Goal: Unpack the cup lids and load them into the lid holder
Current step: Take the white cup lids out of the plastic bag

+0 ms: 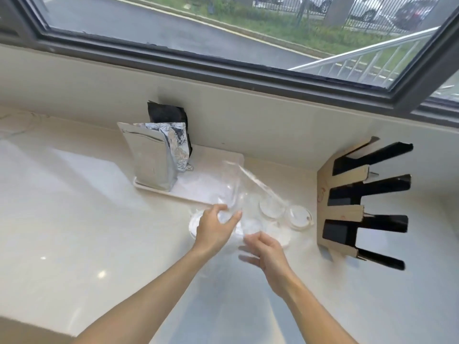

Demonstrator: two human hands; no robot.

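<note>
Several clear plastic cup lids lie on the pale counter, one (272, 208) beside another (300, 217), more blurred ones under my hands. A clear plastic bag (232, 184) rises from my left hand (214, 229), whose thumb and fingers pinch its lower end. My right hand (265, 252) is just below and to the right, fingers curled at a blurred clear lid or bag edge; I cannot tell which. The cardboard lid holder (347, 212) with black slots stands at the right, apart from both hands.
A white tray (198, 194) holds a silver foil pouch (154, 157), with a black pouch (167, 114) behind it against the wall. A window sill and dark frame (223, 70) run along the back. Bare counter (74, 207) spreads to the left.
</note>
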